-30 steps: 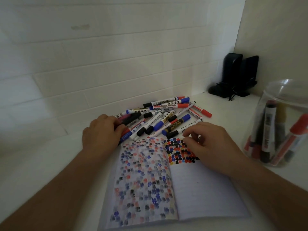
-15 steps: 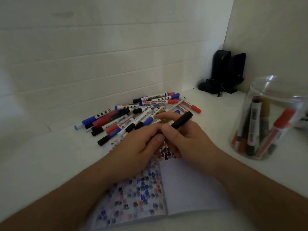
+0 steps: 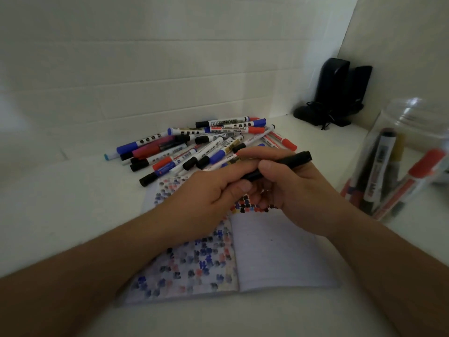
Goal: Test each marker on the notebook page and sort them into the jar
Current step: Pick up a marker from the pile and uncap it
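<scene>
Both hands meet over the open notebook and hold one black marker between them. My right hand grips its barrel, with the thumb on top. My left hand pinches the marker's near end. The marker slants up to the right, above the pages. The left page is covered in coloured test blots; the right page has blots only along its top. A pile of several markers lies behind the notebook. At the right stands a clear jar with several markers in it.
Two black speakers with a tangled cable sit in the back right corner. A white tiled wall runs close behind the marker pile. The white tabletop stretches out to the left of the notebook.
My right hand lifted a black marker from the pile, and my left hand left the pile and took hold of the marker's near end. Over the last half second the hands barely moved.
</scene>
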{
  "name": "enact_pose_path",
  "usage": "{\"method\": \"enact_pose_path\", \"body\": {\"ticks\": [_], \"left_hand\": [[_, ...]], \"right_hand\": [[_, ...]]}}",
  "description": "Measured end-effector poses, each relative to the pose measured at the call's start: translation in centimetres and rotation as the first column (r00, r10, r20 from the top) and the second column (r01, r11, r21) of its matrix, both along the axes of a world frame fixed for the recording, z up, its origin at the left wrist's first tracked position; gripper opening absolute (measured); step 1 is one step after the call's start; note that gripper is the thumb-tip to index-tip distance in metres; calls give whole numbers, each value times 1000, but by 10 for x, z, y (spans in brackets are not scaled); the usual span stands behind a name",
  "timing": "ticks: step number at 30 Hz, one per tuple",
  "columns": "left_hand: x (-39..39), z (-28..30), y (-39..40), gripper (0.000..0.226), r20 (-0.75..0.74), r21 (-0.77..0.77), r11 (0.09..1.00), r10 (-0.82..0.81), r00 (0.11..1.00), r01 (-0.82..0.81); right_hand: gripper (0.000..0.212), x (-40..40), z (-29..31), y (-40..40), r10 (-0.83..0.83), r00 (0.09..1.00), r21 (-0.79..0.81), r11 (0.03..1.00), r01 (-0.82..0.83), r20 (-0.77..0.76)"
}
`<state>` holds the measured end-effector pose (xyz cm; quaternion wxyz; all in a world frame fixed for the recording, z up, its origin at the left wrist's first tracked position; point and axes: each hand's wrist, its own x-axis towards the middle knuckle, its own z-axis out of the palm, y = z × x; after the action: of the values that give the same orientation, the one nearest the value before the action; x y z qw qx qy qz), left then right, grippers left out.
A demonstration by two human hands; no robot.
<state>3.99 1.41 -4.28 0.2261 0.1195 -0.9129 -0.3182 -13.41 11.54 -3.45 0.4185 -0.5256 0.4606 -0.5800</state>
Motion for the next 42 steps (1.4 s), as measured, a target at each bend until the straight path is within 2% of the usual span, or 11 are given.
{"method": "enact_pose_path", "body": {"ticks": [3, 5, 8, 10, 13, 18, 24, 27, 35, 42], "left_hand": [[-1, 0, -4, 56, 44, 43, 994, 98, 994, -100], [0, -2, -10, 48, 109, 4, 986, 166, 980, -167], [2, -5, -14, 38, 207, -308, 947, 155, 966, -86], [1, -7, -13, 48, 299, -396, 918, 145, 943, -16], [0, -7, -14, 57, 351, -371, 928, 170, 921, -30], [-2, -8, -16, 63, 374, -377, 926, 171, 912, -19], [-1, -9, -17, 57, 383, -345, 939, 158, 910, -18], [-1, -8, -17, 56, 379, -333, 943, 151, 913, -18], [-3, -10, -19, 55, 381, -338, 941, 148, 913, -12], [-2, -12, -20, 55, 370, -334, 942, 136, 919, -5]], "right_hand": [[20, -13, 14, 6, -64, 997, 41, 997, 62, 35], [3, -23, 28, 14, -155, 987, 17, 988, 155, 31], [18, -30, 39, 21, -235, 969, 22, 971, 238, -81], [22, -28, 37, 22, -220, 954, 106, 964, 245, -203], [19, -22, 21, 22, -252, 859, 181, 914, 362, -445], [20, -22, -3, 19, -337, 782, 206, 841, 501, -525], [22, -19, -9, 19, -390, 753, 219, 795, 565, -530], [22, -21, -8, 18, -381, 712, 210, 778, 592, -590], [24, -21, -10, 18, -343, 729, 222, 800, 558, -593], [24, -20, -12, 17, -343, 655, 141, 810, 569, -673]]}}
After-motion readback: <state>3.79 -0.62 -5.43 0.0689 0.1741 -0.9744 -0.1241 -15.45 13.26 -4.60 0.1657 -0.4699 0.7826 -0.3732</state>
